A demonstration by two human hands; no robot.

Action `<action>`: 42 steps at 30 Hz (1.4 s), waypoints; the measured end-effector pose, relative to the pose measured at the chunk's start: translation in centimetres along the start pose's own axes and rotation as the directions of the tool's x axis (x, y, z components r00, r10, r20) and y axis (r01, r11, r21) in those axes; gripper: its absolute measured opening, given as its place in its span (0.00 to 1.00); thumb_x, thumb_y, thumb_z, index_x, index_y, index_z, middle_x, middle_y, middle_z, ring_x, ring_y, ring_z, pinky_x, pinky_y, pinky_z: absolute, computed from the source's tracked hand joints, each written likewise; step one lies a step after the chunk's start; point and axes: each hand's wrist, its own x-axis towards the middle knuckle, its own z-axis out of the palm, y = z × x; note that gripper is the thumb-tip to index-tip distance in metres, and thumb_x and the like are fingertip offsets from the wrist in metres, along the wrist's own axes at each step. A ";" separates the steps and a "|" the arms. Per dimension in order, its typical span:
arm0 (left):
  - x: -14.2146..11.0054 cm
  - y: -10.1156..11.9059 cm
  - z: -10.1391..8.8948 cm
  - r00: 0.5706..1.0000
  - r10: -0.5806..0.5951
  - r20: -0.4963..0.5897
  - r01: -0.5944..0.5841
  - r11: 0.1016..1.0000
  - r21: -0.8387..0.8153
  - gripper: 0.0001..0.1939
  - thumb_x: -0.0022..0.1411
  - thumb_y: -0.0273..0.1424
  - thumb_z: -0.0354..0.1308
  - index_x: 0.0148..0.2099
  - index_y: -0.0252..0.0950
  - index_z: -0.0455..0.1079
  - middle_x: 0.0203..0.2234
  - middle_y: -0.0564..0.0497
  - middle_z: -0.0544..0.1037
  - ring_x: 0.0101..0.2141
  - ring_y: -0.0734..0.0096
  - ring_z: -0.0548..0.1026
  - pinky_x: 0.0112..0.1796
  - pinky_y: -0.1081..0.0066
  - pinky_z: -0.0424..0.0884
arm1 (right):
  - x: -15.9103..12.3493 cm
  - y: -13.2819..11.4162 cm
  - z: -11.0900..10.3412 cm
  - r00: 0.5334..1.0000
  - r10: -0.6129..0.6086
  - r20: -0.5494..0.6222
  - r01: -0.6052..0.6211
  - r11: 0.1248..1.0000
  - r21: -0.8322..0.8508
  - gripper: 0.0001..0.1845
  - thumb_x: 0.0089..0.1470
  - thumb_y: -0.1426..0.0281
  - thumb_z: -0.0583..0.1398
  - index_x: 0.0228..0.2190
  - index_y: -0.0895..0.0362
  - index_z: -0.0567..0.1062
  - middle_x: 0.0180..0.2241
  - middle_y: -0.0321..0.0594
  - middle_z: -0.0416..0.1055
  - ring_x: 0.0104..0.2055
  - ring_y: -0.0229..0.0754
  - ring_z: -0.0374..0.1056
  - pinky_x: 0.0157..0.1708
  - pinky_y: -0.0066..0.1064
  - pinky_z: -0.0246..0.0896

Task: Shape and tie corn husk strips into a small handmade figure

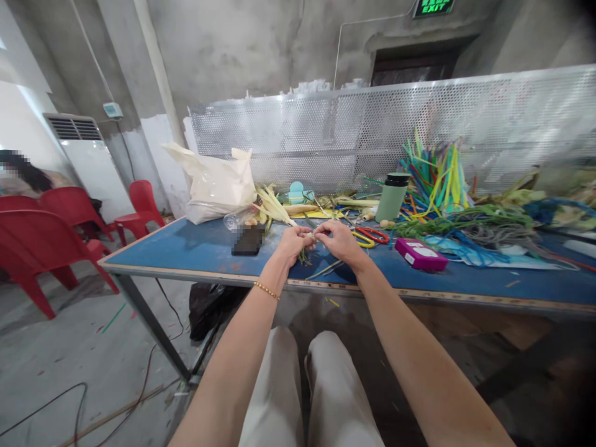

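Observation:
Over the front edge of the blue table (153,247), my two hands meet, fingertips almost touching. My left hand (294,243), with a gold bead bracelet (267,290) on the wrist, is closed on a small bundle of green strips (304,256) hanging below its fingers. My right hand (342,241) is pinched at the pale upper part of that bundle; its exact grip is too small to make out. Pale corn husks (274,206) fan out just behind my left hand. Scissors with red handles (374,235) and yellow handles (362,241) lie right of my right hand.
A dark phone (248,240) and a cream plastic bag (221,186) are on the left. Rightward stand a green bottle (393,197), a purple box (421,254), colourful pipe cleaners (440,177) and tangled green cords (465,225). A perforated metal panel (298,139) runs behind.

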 end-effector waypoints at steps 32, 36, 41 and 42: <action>0.1 -0.3 -0.1 1.000 0.025 0.008 -0.026 0.994 0.103 0.12 0.49 0.14 0.65 0.35 0.29 0.69 0.14 0.58 0.70 0.16 0.79 0.67 0.24 0.74 0.61 | -0.3 0.1 -0.2 0.997 -0.063 0.043 0.066 0.996 -0.068 0.06 0.54 0.73 0.60 0.28 0.56 0.79 0.31 0.43 0.76 0.38 0.46 0.68 0.43 0.36 0.59; 0.3 -0.6 -0.2 0.999 0.032 0.027 -0.035 0.990 0.134 0.12 0.48 0.15 0.66 0.35 0.29 0.70 0.14 0.58 0.69 0.16 0.79 0.66 0.24 0.75 0.61 | -0.3 0.0 -0.1 0.997 -0.063 0.041 0.066 0.995 -0.080 0.06 0.55 0.72 0.61 0.28 0.56 0.79 0.32 0.43 0.76 0.38 0.46 0.67 0.43 0.36 0.59; 0.2 -0.5 -0.1 0.999 0.039 0.018 -0.041 0.991 0.126 0.11 0.48 0.15 0.66 0.34 0.28 0.70 0.14 0.57 0.70 0.16 0.79 0.67 0.23 0.75 0.61 | -0.3 0.0 -0.1 0.996 -0.085 0.042 0.087 0.994 -0.059 0.07 0.55 0.72 0.60 0.29 0.56 0.79 0.32 0.43 0.75 0.39 0.46 0.67 0.44 0.36 0.59; 0.2 -0.4 -0.1 0.999 0.038 0.016 -0.040 0.991 0.126 0.11 0.49 0.14 0.65 0.35 0.28 0.70 0.13 0.58 0.70 0.15 0.79 0.66 0.23 0.75 0.61 | -0.3 0.0 -0.2 0.995 -0.088 0.038 0.090 0.994 -0.057 0.07 0.55 0.72 0.60 0.29 0.56 0.79 0.32 0.43 0.75 0.39 0.46 0.67 0.44 0.36 0.59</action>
